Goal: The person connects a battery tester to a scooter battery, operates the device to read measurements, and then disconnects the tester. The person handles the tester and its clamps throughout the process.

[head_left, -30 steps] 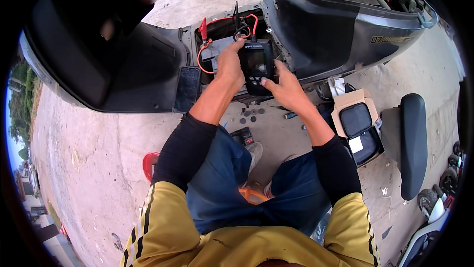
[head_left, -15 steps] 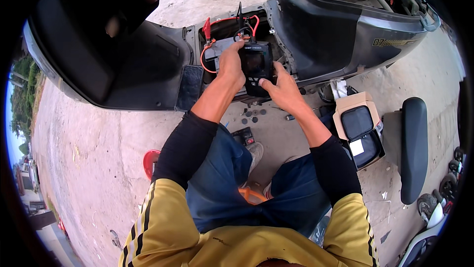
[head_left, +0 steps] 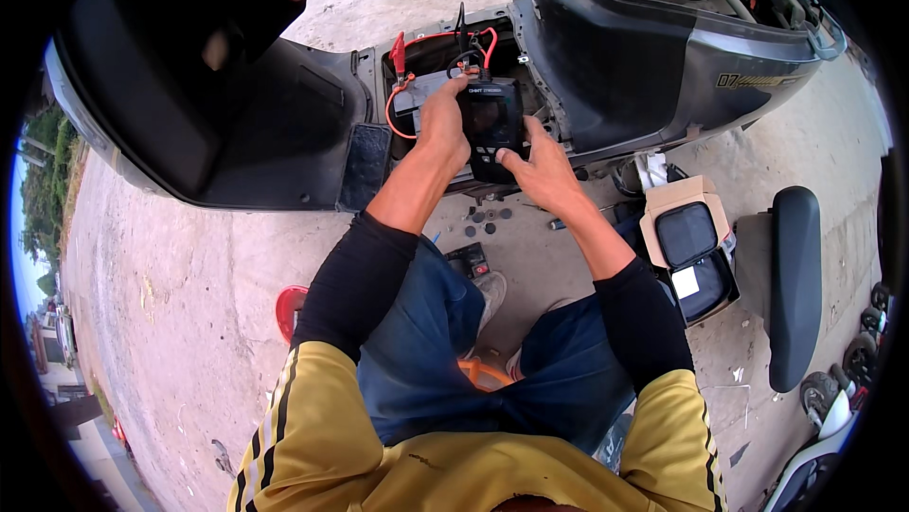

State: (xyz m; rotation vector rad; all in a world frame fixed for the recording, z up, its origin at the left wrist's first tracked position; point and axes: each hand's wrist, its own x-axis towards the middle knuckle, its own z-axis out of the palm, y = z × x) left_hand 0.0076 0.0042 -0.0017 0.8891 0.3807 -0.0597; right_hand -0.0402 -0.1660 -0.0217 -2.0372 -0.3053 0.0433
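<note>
Both hands hold a black handheld battery tester (head_left: 491, 124) with a dark screen and a few buttons, over the footwell of a scooter. My left hand (head_left: 443, 124) grips its left edge. My right hand (head_left: 544, 167) holds the lower right side, thumb at the buttons. Behind the tester, a grey battery (head_left: 407, 103) sits in the open bay, partly hidden by my left hand. A red clamp (head_left: 399, 56) stands at its left terminal, and a black clamp (head_left: 461, 34) stands farther right. A red cable (head_left: 490, 46) runs behind the tester.
The scooter's dark body panel (head_left: 625, 67) rises at the right, its front shield (head_left: 142, 124) at the left. An open carton with a black case (head_left: 701, 290) lies right of my legs, beside a removed seat (head_left: 793, 290). Small round caps (head_left: 490, 216) and a red bowl (head_left: 289, 313) are on the ground.
Almost nothing differs. Both hands keep their hold on the tester, with my right thumb shifted very slightly at the buttons.
</note>
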